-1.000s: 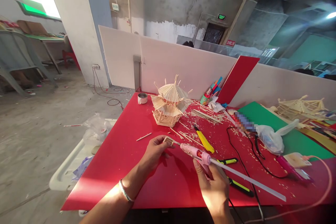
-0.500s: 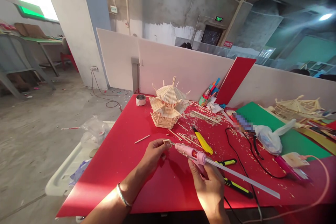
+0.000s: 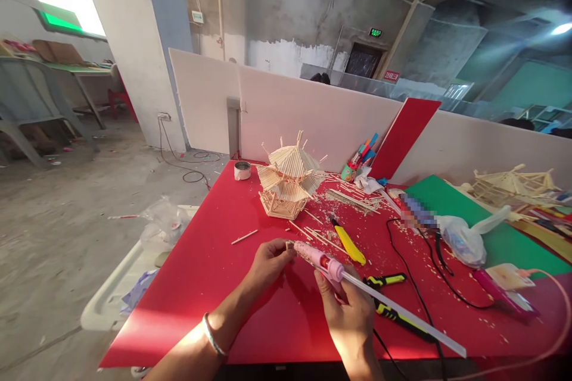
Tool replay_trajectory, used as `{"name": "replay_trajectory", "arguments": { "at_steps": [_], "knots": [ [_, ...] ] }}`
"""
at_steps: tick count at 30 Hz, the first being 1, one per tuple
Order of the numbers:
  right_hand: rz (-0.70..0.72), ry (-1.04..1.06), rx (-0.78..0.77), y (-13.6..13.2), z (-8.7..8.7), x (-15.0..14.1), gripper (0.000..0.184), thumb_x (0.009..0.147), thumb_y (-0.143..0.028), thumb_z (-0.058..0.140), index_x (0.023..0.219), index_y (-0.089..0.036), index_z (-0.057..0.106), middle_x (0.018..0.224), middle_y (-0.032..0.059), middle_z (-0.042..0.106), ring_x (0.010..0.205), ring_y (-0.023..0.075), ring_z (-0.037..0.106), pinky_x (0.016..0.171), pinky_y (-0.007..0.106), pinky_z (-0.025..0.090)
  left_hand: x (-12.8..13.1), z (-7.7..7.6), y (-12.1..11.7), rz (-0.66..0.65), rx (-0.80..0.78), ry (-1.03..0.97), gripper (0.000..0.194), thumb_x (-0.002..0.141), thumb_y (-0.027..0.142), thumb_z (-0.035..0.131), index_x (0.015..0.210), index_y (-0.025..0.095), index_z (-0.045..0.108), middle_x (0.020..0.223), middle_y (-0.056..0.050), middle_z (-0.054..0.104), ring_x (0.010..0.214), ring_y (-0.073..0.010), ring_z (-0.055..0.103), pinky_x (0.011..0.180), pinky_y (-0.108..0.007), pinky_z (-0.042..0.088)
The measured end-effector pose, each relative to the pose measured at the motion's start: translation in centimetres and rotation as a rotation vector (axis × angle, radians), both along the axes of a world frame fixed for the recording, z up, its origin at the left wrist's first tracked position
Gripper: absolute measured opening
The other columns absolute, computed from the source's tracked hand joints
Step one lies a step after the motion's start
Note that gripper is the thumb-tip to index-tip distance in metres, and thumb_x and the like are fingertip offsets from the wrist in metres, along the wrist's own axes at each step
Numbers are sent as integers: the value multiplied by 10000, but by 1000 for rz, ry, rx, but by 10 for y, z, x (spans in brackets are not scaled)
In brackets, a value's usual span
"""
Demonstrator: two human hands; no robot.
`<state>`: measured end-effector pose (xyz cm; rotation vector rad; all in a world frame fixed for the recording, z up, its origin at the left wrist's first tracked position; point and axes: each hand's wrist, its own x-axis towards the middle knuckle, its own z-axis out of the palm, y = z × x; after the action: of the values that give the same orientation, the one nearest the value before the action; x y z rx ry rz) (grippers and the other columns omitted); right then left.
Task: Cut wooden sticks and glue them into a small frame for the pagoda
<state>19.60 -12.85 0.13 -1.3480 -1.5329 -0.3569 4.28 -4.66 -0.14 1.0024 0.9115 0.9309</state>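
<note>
1. The left hand [image 3: 269, 263] pinches a small wooden piece [image 3: 288, 245] between thumb and fingers, clamped at its edge, over the near middle of the red tabletop [image 3: 214, 292]
2. The right hand [image 3: 349, 308] wraps round the handle of a pink glue gun [image 3: 318, 259], closed firmly on it; its front end points left at the piece, though whether they touch I cannot tell
3. The piece looks very light and stiff, probably easy to crush or knock askew, so a soft fingertip hold on its outer edges suits it, with skin kept off the nozzle side
4. The gun should feel moderately light and rather smooth, its hard plastic shell best held by the handle; the long translucent glue stick [image 3: 404, 313] juts from its back towards the near right and would likely flex or catch if bumped
5. Beyond the hands stands a tiered model [image 3: 290, 181] of slim pale sticks, ribbed roofs flaring over a many-sided base; it seems rigid yet fragile at the spiky tips, so the base is the safer place to grasp
6. Right of it lie loose sticks [image 3: 357, 199], dry and straight, among crumbly chips, with a smooth yellow cutter [image 3: 350, 244] nearer
</note>
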Motion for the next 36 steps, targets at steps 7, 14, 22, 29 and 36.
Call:
{"name": "replay_trajectory", "arguments": {
  "at_steps": [7,14,22,29,36],
  "knots": [
    [97,13,-63,-2,-8,-1,201,900,-304,634,1062,-194,679,888,67,717,791,184,707,668,251,567,-2,4,2,-55,-32,12,186,766,310,677,692,141,654,489,32,526,341,-53,393,338,-173,298],
    [60,67,-91,-3,-3,1,196,907,-332,620,1025,-193,692,879,70,715,773,191,704,666,263,567,-1,-3,2,-35,-24,0,231,750,360,720,715,140,662,479,38,515,339,-55,381,350,-186,273],
    [87,89,-152,-5,-3,0,198,904,-328,626,1041,-197,686,836,48,700,725,176,692,633,248,558,0,-10,3,-47,86,-2,327,749,438,740,700,128,649,576,-2,600,465,-80,467,448,-200,297],
    [85,98,-145,-5,-4,2,191,901,-330,624,1017,-198,697,850,55,706,742,186,694,648,260,558,1,-16,2,-9,86,11,342,767,472,715,705,144,642,489,37,510,419,-67,400,426,-200,259],
    [84,121,-150,-5,-4,2,193,895,-339,633,1001,-193,703,867,62,710,753,186,694,654,259,555,1,-16,4,-8,100,81,281,806,393,667,663,167,582,449,60,465,364,-62,401,374,-178,309]
  ]
}}
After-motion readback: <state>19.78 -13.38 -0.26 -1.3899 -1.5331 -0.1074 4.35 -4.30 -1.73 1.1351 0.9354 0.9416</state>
